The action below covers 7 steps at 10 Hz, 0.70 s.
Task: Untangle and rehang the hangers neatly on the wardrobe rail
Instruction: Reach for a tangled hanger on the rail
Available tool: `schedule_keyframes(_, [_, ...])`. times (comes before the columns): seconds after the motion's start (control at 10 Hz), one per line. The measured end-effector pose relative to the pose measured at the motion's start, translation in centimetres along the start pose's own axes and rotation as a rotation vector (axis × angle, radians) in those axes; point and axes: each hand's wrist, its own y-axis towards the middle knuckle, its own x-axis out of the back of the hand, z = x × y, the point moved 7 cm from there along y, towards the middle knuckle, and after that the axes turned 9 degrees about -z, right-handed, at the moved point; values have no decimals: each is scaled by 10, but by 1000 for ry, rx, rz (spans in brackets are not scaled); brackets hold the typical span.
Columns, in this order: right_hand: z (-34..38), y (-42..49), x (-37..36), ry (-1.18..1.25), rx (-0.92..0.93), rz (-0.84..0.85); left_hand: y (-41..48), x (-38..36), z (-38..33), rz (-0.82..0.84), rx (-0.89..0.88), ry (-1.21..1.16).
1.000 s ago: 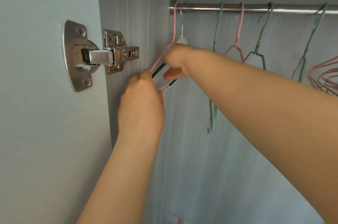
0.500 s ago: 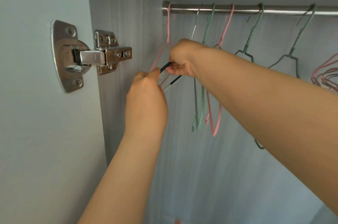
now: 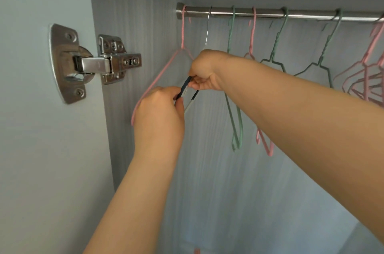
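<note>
"Where's the white plastic hanger with black sleeves and a silver hook (image 3: 185, 87)?"

"On the steel wardrobe rail (image 3: 301, 15), near its nine o'clock end, just beside a pink wire hanger (image 3: 182, 31)."

"Each grip?"

"Both are clamped on it. The left hand (image 3: 160, 112) pinches one black sleeve, and the right hand (image 3: 204, 71), at one o'clock from it, pinches higher."

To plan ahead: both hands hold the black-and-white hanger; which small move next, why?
Probably ease the black-and-white hanger rightward, clear of the pink hanger: its hook sits on the rail, yet left hand and right hand pinch its arm beside the pink.
</note>
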Motion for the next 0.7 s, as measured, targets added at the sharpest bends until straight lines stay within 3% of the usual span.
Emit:
schedule_keyframes(0.2, [8,-7,6,-85,48,-73,-2,11,5,-51,8,12])
schedule_keyframes(0.3, [33,-9,23,-474,276,-336,-4,18,15,-28,86,93])
schedule_keyframes(0.4, [46,-15,1,-571,432,-249,-6,9,22,80,142,159])
schedule_keyframes(0.5, [38,-15,-26,-448,430,-52,-5,-1,30,168,186,210])
schedule_keyframes(0.6, [32,-25,-44,-377,320,109,-4,-5,31,185,172,162])
schedule_keyframes(0.7, [27,-19,-49,-274,217,136,-3,-6,27,155,131,107])
